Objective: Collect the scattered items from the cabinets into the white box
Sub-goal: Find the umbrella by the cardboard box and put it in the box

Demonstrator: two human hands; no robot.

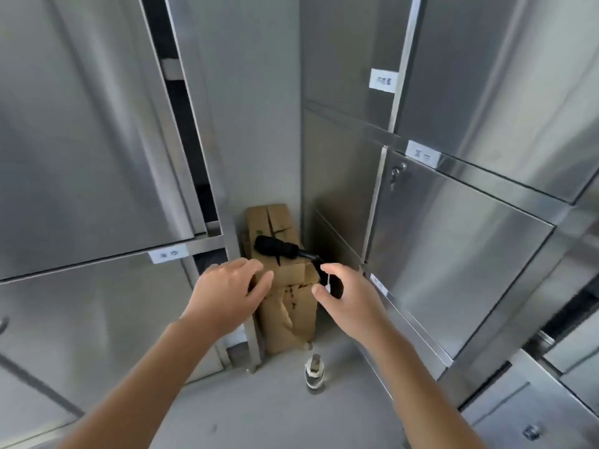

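Steel cabinets (97, 140) flank the corner; the white box is not in view. A brown carton (288, 319) stands on the floor between them.

Your left hand (227, 286) lies on the carton's top left edge, fingers nearly straight, gripping nothing. Your right hand (343, 296) hovers at its top right edge, thumb and forefinger apart.

The black fuzzy-headed item (275, 249) lies across the carton's top, long axis left to right, thin handle pointing at your right hand, which is nearer it. A white tag (329, 285) hangs in that hand's gap; contact is unclear.

Judgement: take the handle with the right hand.
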